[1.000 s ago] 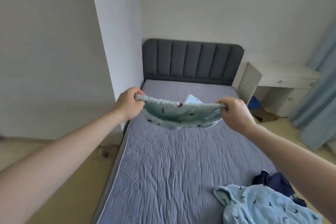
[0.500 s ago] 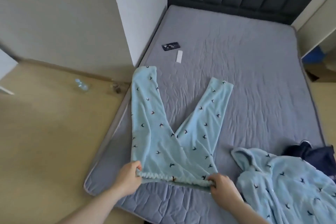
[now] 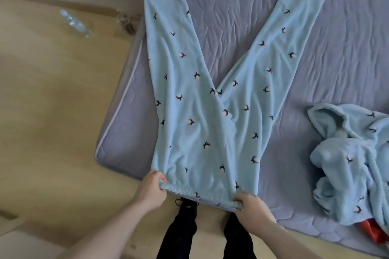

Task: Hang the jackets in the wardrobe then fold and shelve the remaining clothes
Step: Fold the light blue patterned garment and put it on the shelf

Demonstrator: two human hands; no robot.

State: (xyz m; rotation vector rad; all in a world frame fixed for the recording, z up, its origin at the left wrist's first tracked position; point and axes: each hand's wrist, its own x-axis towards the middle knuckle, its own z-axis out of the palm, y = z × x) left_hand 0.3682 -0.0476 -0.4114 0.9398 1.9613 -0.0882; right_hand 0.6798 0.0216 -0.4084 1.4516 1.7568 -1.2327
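Light blue fleece pyjama trousers [image 3: 202, 115] with small dark bird prints lie flat on the grey mattress [image 3: 315, 52], legs spread in a V away from me. My left hand [image 3: 152, 189] grips the left end of the elastic waistband at the bed's near edge. At the waistband's right end, my right hand [image 3: 251, 204] pinches the fabric. A matching light blue fleece top [image 3: 349, 166] lies crumpled on the bed to the right.
The wooden floor [image 3: 52, 101] runs along the bed's left side, with a plastic bottle [image 3: 75, 24] lying on it. Something red [image 3: 372, 231] peeks out under the crumpled top. My legs in dark trousers [image 3: 185, 229] stand at the bed's near edge.
The trousers went from being held up in the air to lying spread flat on the mattress. Both hands kept hold of the waistband and pulled it to the near edge; my view tilted down.
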